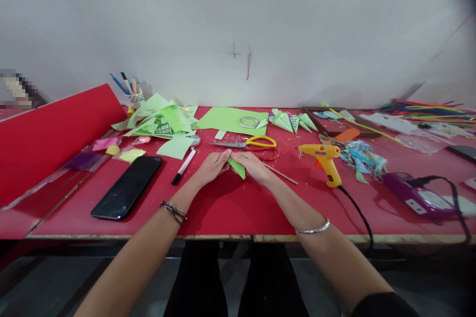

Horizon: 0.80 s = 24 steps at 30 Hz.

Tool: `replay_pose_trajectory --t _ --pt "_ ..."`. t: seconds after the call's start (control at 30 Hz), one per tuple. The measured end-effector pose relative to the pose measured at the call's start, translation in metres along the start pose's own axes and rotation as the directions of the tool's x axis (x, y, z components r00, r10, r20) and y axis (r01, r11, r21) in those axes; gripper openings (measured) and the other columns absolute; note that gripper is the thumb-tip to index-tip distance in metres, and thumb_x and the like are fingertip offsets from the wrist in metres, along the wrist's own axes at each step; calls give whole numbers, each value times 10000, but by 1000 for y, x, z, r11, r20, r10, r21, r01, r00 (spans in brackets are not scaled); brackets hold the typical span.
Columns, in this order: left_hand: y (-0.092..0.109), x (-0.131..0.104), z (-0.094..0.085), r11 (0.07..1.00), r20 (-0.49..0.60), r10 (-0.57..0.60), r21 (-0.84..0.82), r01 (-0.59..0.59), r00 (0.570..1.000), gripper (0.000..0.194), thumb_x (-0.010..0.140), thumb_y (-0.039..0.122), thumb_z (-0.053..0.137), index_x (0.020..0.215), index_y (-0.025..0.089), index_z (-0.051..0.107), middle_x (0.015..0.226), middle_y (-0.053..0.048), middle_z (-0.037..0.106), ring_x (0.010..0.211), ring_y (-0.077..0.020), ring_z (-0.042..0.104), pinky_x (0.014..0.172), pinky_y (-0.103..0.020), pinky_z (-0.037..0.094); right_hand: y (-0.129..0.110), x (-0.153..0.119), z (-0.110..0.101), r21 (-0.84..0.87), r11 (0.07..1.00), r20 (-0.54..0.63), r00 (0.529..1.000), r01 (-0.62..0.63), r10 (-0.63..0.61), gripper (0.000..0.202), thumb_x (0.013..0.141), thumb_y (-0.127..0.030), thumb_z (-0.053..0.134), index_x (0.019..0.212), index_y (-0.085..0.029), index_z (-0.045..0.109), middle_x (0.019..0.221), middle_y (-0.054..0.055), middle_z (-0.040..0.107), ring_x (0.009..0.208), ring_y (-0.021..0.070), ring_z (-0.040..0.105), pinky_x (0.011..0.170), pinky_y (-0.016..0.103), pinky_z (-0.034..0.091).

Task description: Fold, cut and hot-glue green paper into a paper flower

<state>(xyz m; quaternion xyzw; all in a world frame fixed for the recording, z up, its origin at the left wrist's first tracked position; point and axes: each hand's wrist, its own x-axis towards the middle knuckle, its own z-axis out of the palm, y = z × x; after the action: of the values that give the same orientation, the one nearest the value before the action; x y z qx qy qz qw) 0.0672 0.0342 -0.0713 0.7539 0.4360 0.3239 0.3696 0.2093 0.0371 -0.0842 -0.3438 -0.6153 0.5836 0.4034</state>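
Note:
My left hand and my right hand meet over the red table, fingers closed on a small folded piece of green paper. Its pointed end sticks out toward me between the palms; the rest is hidden by my fingers. Just beyond my hands lie scissors with yellow and red handles. A thin stick rests on the table beside my right hand. Left of my left hand is a white marker with a black cap.
A yellow glue gun stands at right, its cord running off the front edge near a purple power strip. Green paper scraps, a phone and a red board are at left. Green paper cones lie at the back.

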Motion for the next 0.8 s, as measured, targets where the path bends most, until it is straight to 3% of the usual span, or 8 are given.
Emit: replay_pose_trajectory --t 0.17,0.47,0.6,0.8 --pt "-1 1 -1 1000 -54 20 -9 -20 998 440 829 435 285 505 158 393 439 43 384 420 -71 344 451 -206 275 -2 -1 2 -53 999 -19 1000 -1 0 436 704 -551 472 612 -138 578 477 -15 518 447 84 441 481 222 344" --pt "1 2 -5 998 -225 66 25 -62 972 387 786 422 395 505 164 328 460 55 308 456 -68 291 468 -212 236 4 3 -1 -214 974 -121 988 70 -98 325 763 -444 433 637 -169 552 665 1 574 657 127 497 651 252 385" --pt "0 3 -6 997 -223 66 -25 -73 973 350 781 410 404 539 166 337 495 57 294 472 -67 280 471 -208 235 2 3 -2 -323 943 -117 986 79 -122 340 791 -433 382 625 -175 527 623 -6 545 619 124 474 627 248 370" --pt "-2 4 -7 996 -208 80 -30 -88 975 295 748 401 468 591 158 411 539 53 348 519 -76 324 500 -202 266 1 2 -1 -345 936 -121 985 71 -120 348 800 -431 349 617 -174 497 565 -14 492 556 110 429 572 238 345"
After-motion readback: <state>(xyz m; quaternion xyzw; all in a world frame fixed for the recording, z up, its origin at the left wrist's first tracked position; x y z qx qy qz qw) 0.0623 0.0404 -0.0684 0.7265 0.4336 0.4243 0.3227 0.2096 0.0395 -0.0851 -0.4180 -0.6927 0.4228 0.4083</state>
